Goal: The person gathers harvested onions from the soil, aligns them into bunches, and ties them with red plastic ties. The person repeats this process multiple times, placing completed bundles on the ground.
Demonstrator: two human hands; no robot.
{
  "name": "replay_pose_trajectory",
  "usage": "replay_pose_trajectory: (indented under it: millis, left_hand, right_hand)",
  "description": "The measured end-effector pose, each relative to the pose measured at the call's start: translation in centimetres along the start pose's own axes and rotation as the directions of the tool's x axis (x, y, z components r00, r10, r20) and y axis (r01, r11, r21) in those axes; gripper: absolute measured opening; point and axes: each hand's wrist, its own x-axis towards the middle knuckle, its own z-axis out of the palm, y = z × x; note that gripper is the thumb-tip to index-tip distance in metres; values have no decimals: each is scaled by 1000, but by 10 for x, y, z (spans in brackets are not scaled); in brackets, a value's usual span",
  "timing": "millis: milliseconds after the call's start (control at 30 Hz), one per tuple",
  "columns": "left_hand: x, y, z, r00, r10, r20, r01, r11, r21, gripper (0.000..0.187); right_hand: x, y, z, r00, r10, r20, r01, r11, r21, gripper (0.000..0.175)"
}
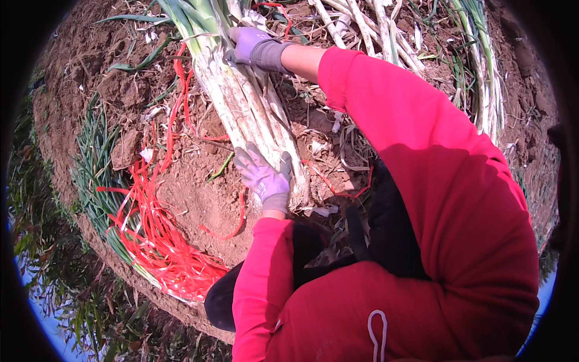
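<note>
A thick bundle of long-stalked green onions (239, 104) lies slantwise on the soil before me, green leaves at the top, roots towards me. My right hand (251, 47), in a purple and grey work glove, grips the bundle near where white turns to green; its fingertips are partly hidden. Lower down, my left hand (266, 178), gloved alike, lies against the white stalks near the root end, thumb and fingers spread. A red plastic strip (174, 113) runs along the ground left of the bundle.
At the lower left, a heap of red plastic strips (167, 253) lies over more green onions (97, 158). Loose white stalks (362, 27) are at the top, and another row of onions (486, 81) lies right. Soil clods (124, 149) and dry peelings surround the bundle.
</note>
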Motion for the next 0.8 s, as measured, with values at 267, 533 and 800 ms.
replay_pose_trajectory:
  millis: [267, 533, 800]
  left_hand:
    - [16, 4, 17, 995, -98, 10, 94, 977, 194, 97]
    - [26, 21, 5, 914, -344, 213, 279, 917, 285, 100]
    - [27, 22, 7, 946, -288, 150, 223, 912, 344, 103]
  right_hand:
    - [42, 3, 34, 997, -70, -35, 70, 998, 1, 37]
    - [4, -40, -20, 952, 10, 307, 29, 992, -120, 49]
    - [-267, 155, -244, 805, 398, -440, -96, 819, 566, 42]
